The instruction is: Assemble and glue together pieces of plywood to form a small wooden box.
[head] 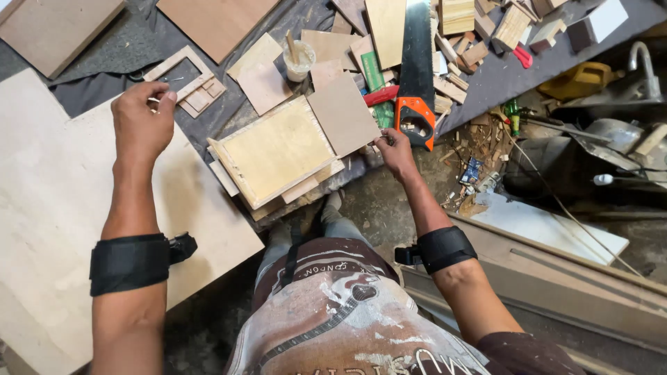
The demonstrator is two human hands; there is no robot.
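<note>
A table (118, 48) covered in dark grey cloth carries a large pale plywood sheet (48, 208) at its near left corner, a shallow wooden tray (274, 153), a small open frame (182, 73) and a plastic cup (299, 61). Farther right lie a handsaw with an orange handle (415, 90) and a heap of wood offcuts (479, 35). Two brown boards (215, 21) rest along the far edge.

Black straps round both forearms; paint-spattered brown printed shirt; grey trousers; bare arms.
</note>
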